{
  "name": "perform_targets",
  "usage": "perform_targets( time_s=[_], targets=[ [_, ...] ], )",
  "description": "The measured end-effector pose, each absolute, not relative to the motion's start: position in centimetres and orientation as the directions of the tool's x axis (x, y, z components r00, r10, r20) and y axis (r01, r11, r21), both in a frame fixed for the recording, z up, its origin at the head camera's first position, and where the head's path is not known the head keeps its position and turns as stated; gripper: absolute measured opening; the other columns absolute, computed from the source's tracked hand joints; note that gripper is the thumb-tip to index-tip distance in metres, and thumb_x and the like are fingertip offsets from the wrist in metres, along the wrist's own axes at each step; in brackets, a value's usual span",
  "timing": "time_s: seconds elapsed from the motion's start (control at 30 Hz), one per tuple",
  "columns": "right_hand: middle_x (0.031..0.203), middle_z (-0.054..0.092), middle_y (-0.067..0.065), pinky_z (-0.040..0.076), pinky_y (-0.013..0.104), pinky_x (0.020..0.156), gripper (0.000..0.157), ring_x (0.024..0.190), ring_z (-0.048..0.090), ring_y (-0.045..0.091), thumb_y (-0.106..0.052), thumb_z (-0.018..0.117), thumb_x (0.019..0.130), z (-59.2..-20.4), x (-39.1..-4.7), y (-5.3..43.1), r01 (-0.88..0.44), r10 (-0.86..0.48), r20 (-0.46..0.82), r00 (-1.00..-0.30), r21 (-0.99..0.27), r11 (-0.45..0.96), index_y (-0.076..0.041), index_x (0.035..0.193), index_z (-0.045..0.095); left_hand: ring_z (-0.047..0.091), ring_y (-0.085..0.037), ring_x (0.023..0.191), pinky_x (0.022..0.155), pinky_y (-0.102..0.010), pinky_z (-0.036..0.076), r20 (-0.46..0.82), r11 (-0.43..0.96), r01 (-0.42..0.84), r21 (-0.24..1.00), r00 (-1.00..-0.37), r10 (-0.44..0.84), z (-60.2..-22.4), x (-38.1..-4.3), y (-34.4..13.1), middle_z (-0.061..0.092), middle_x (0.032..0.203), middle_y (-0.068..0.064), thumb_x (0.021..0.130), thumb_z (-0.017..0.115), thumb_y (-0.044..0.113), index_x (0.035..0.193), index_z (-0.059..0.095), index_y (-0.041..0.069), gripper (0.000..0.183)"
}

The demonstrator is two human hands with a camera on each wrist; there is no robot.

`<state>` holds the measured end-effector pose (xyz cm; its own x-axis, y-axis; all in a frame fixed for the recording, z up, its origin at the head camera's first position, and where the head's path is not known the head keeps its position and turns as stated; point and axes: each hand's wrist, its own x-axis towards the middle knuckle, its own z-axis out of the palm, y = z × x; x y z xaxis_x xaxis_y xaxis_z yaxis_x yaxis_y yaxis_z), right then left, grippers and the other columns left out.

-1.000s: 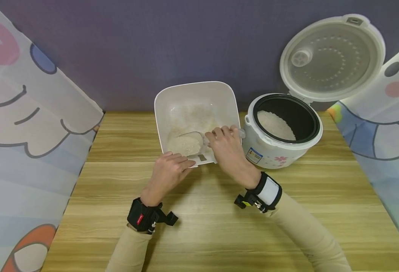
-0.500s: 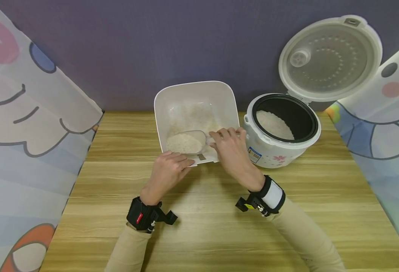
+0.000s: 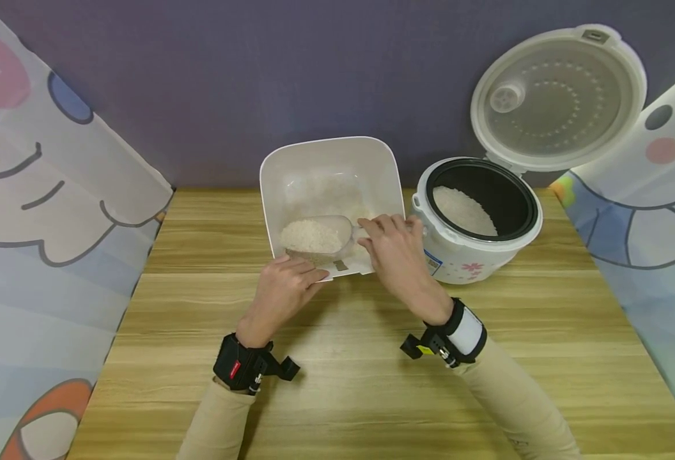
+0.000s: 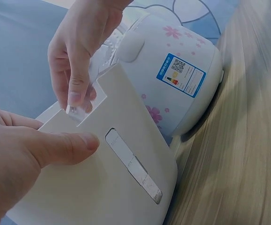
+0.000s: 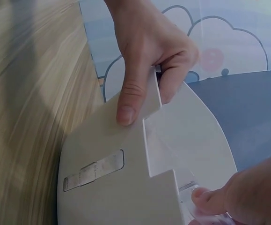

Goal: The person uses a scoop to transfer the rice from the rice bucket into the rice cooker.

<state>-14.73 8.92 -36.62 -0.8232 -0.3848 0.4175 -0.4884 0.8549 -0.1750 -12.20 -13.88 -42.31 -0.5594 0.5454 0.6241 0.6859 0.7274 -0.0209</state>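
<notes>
A white rice bin (image 3: 328, 152), its top uncovered, stands at the middle back of the table. My left hand (image 3: 286, 291) grips its near rim, and in the left wrist view the thumb (image 4: 72, 146) presses the outside wall. Inside the bin is a clear scoop (image 3: 344, 229) heaped with white rice (image 3: 311, 236). My right hand (image 3: 397, 259) holds the scoop by its handle, above the bin's right front corner. In the right wrist view, that thumb (image 5: 210, 200) lies along the clear handle. A little loose rice lies on the bin's bottom.
Right beside the bin is a white rice cooker (image 3: 470, 267) with pink flowers, its lid (image 3: 556, 96) raised. White rice (image 3: 464, 209) lies in its dark inner pot. A purple-grey wall (image 3: 326, 70) rises behind the wooden table (image 3: 337, 383), with cartoon-printed cloth at both sides.
The right hand has shifted slightly right with the scoop. The scoop has come up out of the loose rice, and its heap now shows more fully. My left hand has stayed on the rim.
</notes>
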Motion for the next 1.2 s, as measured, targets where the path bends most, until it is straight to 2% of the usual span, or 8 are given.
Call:
perform_targets(
  time_s=[0.5, 1.2],
  targets=[
    [0.115, 0.070, 0.014, 0.033, 0.060, 0.100, 0.033, 0.110, 0.061, 0.037, -0.024, 0.064, 0.103, -35.5, -15.1, 10.2, -0.466, -0.360, 0.443, -0.821, -0.156, 0.871, -0.008, 0.132, 0.068, 0.075, -0.016, 0.075, 0.059, -0.027, 0.050, 0.629, 0.720, 0.694, -0.015, -0.554, 0.546, -42.4, -12.1, -13.9, 0.080, 0.087, 0.001, 0.078, 0.091, 0.024, 0.088, 0.084, 0.017, 0.014],
    [0.110, 0.070, 0.019, 0.032, 0.062, 0.094, 0.033, 0.105, 0.060, 0.042, -0.024, 0.069, 0.100, -33.4, -14.5, 13.2, -0.474, -0.342, 0.494, -0.799, -0.168, 0.865, -0.006, 0.128, 0.070, 0.073, -0.014, 0.070, 0.058, -0.025, 0.048, 0.613, 0.719, 0.695, -0.006, -0.566, 0.552, -42.3, -12.1, -13.9, 0.079, 0.083, 0.003, 0.081, 0.088, 0.020, 0.087, 0.084, 0.017, 0.008]
  ],
)
